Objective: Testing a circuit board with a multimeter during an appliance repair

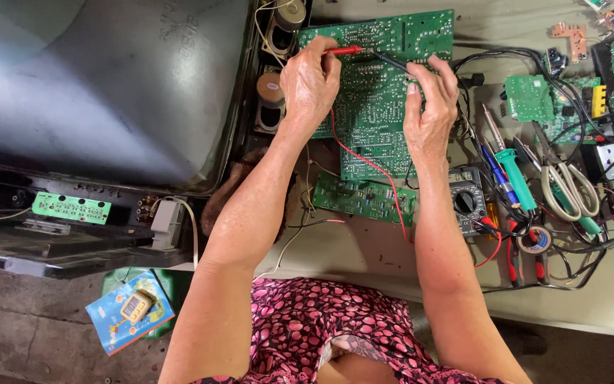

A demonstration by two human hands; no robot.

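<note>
A large green circuit board [378,107] lies solder side up on the bench, beside an old tube television [101,92]. My left hand [309,82] grips a red meter probe [342,50] whose tip touches the board near its upper left. My right hand [431,107] holds a black probe [392,62] against the board's upper middle. A red lead [364,160] runs from the red probe down across the board toward a grey multimeter [467,199] next to my right forearm.
A smaller green board [364,197] lies below the big one. To the right are a green soldering iron [513,167], scissors [570,188], a roll of tape [536,240], screwdrivers, tangled wires and more boards [531,97]. A colourful card pack [129,309] lies on the floor.
</note>
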